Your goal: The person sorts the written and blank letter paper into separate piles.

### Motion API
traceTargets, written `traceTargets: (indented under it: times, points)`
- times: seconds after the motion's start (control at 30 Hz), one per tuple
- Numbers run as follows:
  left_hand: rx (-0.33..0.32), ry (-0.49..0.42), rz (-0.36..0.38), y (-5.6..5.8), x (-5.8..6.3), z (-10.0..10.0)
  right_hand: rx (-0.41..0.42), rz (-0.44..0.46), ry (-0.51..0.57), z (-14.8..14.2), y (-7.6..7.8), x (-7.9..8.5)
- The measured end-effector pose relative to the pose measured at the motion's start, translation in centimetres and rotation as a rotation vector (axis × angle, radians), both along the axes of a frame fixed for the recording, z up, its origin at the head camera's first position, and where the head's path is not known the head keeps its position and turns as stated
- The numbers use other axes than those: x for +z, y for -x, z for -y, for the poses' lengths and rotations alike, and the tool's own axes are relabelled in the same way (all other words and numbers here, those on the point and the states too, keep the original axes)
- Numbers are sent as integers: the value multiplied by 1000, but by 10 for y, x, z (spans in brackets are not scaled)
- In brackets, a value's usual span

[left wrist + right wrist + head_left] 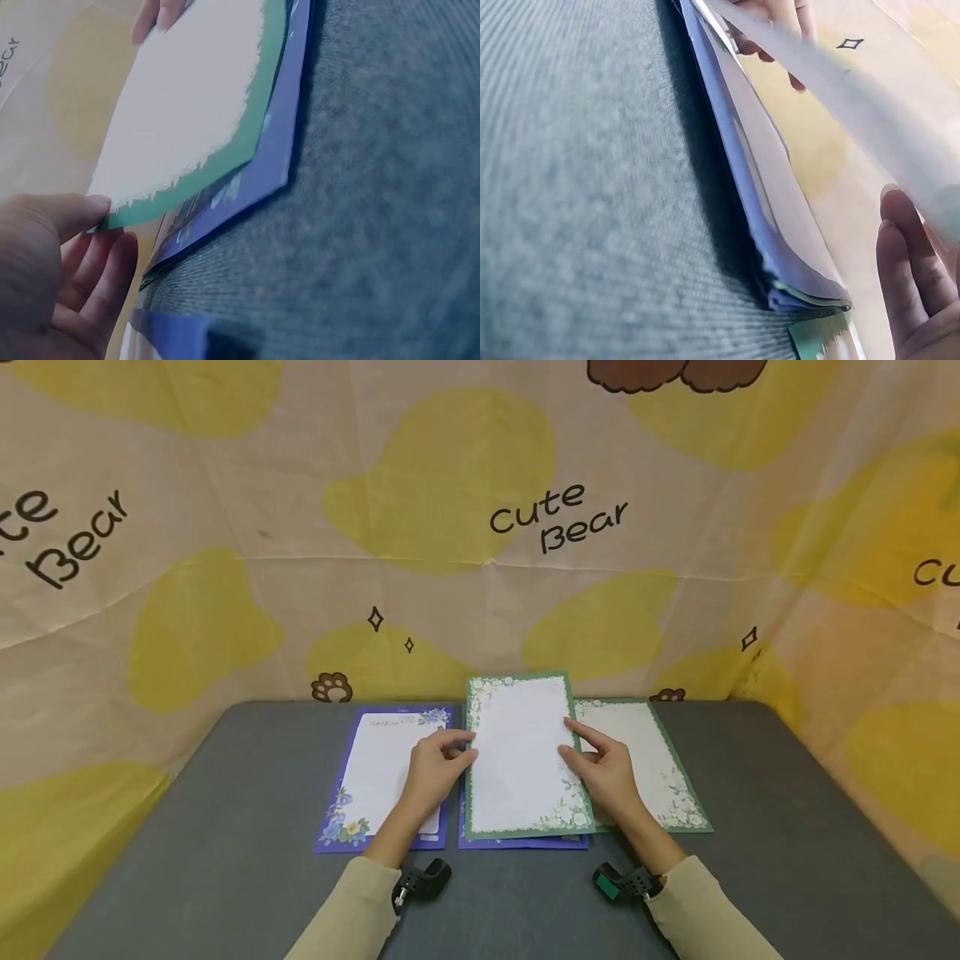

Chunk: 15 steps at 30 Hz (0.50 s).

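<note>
A letter-paper sheet (517, 760) with a green floral border is held over the middle pile in the head view. My left hand (433, 768) pinches its left edge; in the left wrist view the thumb lies on top of the sheet and the fingers are underneath. On the opposite edge, my right hand (611, 772) grips with thumb and forefinger. The right wrist view shows that hand's fingers (907, 262) under the sheet, the thumb out of sight. Beneath lies a stack of papers with a purple-bordered sheet (279, 161), mostly covered in the head view.
To the left lies a purple-bordered sheet (390, 768) with blue flowers. A second green-bordered sheet (637, 760) lies to the right, partly covered. All rest on a grey table (247, 827), with a printed cloth (450, 485) hanging behind it.
</note>
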<state>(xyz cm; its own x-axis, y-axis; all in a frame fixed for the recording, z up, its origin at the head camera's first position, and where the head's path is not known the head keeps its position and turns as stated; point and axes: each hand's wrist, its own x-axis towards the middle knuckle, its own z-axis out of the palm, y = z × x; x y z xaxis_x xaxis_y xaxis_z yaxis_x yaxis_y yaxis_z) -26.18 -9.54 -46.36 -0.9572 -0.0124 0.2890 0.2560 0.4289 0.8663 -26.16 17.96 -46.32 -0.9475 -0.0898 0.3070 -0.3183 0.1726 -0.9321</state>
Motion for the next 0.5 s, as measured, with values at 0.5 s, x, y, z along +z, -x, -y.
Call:
traceTargets:
  times: [0.5]
  points:
    - [-59, -40, -12, -7, 9, -16, -103, 91, -186, -21, -1, 23]
